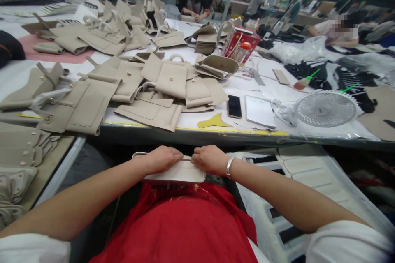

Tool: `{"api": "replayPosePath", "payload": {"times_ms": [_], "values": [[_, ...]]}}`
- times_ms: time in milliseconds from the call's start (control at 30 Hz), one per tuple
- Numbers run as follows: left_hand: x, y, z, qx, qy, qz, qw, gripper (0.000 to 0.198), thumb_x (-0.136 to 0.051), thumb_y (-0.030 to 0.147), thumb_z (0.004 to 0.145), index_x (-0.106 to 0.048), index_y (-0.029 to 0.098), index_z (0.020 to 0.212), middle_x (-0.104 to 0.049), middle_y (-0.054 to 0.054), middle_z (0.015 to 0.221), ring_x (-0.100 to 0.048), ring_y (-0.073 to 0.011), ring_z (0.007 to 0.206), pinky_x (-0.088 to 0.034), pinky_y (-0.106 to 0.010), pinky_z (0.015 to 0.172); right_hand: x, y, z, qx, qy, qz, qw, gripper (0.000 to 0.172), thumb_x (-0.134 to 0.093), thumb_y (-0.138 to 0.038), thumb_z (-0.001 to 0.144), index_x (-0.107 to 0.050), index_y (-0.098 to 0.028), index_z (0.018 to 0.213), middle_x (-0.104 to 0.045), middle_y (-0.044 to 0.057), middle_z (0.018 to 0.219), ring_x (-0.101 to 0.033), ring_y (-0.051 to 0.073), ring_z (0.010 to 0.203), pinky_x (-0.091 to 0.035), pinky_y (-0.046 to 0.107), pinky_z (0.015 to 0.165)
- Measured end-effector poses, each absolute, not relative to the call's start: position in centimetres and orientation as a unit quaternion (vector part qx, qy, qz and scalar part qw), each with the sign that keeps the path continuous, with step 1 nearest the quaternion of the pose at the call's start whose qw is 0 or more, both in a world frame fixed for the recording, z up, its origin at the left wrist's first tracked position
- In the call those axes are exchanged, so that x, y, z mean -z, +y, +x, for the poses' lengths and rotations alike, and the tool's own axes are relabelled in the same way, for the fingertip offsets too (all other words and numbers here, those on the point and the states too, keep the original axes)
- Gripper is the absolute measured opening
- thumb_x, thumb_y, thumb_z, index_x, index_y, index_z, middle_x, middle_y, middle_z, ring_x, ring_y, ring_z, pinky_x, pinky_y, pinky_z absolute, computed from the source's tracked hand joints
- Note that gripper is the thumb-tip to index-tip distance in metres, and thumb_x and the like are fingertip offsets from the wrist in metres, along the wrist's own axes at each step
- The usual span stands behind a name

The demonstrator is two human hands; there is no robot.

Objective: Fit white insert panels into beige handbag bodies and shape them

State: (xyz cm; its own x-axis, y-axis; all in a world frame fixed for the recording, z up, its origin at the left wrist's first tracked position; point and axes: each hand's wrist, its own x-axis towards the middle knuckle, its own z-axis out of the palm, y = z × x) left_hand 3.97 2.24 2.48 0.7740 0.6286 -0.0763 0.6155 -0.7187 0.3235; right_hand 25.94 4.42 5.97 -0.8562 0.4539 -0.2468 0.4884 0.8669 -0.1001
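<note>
head view: a bench [189, 121] bears heaped beige bags [171, 80] toward its near left corner and a fan [325, 109] along its right side. a pale folded piece [175, 172] sits just off the near edge, left hand [163, 159] and right hand [210, 159] curled closed on its top. a phone [234, 107] lies by the near edge.

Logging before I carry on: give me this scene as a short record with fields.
Left hand: gripping pale piece
Right hand: gripping the same piece; silver bracelet at wrist
Piece location: between red garment and worktable
Worktable, left and middle: beige bag parts
Near edge, middle to right: yellow piece, phone, white pad, fan
Hidden: piece's parts under the hands
</note>
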Motion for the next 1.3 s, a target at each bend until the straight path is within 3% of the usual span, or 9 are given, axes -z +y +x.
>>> {"api": "replayPosePath", "payload": {"times_ms": [67,267,467,733,1100,1300], "values": [[-2.5,2.2,3.9,-0.009,0.331,0.929,0.165,0.027,-0.041,0.019,0.084,-0.059,0.019,0.104,-0.066,-0.004,0.100,-0.061,-0.0168,0.087,-0.043,-0.022,0.076,-6.0,5.2,25.5,0.127,0.948,0.274,0.097,0.030,-0.039,-0.034,0.090,-0.060,-0.017,0.077,-0.058,0.004,0.080,-0.053,0.013,0.068,-0.031,0.025,0.057],[-2.4,2.4,3.9,0.023,0.321,0.937,0.136,0.027,-0.039,0.016,0.083,-0.059,0.016,0.102,-0.065,-0.007,0.095,-0.062,-0.0201,0.080,-0.044,-0.026,0.068,-4.5,7.7,24.3,0.335,0.881,0.319,0.102,0.022,-0.059,-0.036,0.075,-0.054,-0.017,0.068,-0.052,-0.002,0.065,-0.044,0.010,0.060,-0.028,0.022,0.053],[-1.9,2.5,3.3,0.017,0.305,0.943,0.130,0.034,-0.037,0.012,0.084,-0.054,0.013,0.114,-0.065,-0.011,0.101,-0.062,-0.0201,0.085,-0.045,-0.028,0.073,-2.6,9.6,23.4,0.523,0.790,0.297,0.118,0.030,-0.062,-0.040,0.070,-0.045,-0.016,0.064,-0.040,-0.007,0.056,-0.035,0.007,0.055,-0.027,0.019,0.050],[-1.8,2.5,-0.8,0.049,0.282,0.950,0.121,0.042,-0.038,0.016,0.087,-0.044,0.018,0.129,-0.057,-0.011,0.122,-0.058,-0.0209,0.103,-0.043,-0.027,0.082,-1.7,10.7,19.9,0.577,0.761,0.256,0.149,0.031,-0.061,-0.043,0.070,-0.047,-0.016,0.066,-0.039,-0.008,0.056,-0.034,0.006,0.055,-0.026,0.020,0.052],[-2.2,0.9,-8.0,0.090,0.334,0.935,0.079,0.046,-0.041,0.007,0.081,-0.048,0.016,0.125,-0.055,-0.014,0.124,-0.060,-0.0219,0.101,-0.048,-0.034,0.083,-1.1,11.4,12.5,0.565,0.784,0.191,0.173,0.027,-0.065,-0.035,0.069,-0.047,-0.015,0.062,-0.041,-0.008,0.055,-0.035,0.006,0.055,-0.029,0.020,0.052],[-2.5,-0.2,-8.8,0.042,0.334,0.941,0.049,0.040,-0.043,0.005,0.081,-0.054,0.012,0.119,-0.061,-0.017,0.112,-0.060,-0.0231,0.097,-0.050,-0.037,0.082,-0.7,11.0,9.1,0.562,0.790,0.185,0.160,0.024,-0.065,-0.029,0.069,-0.048,-0.015,0.061,-0.039,-0.009,0.053,-0.033,0.006,0.054,-0.028,0.020,0.050]]}}
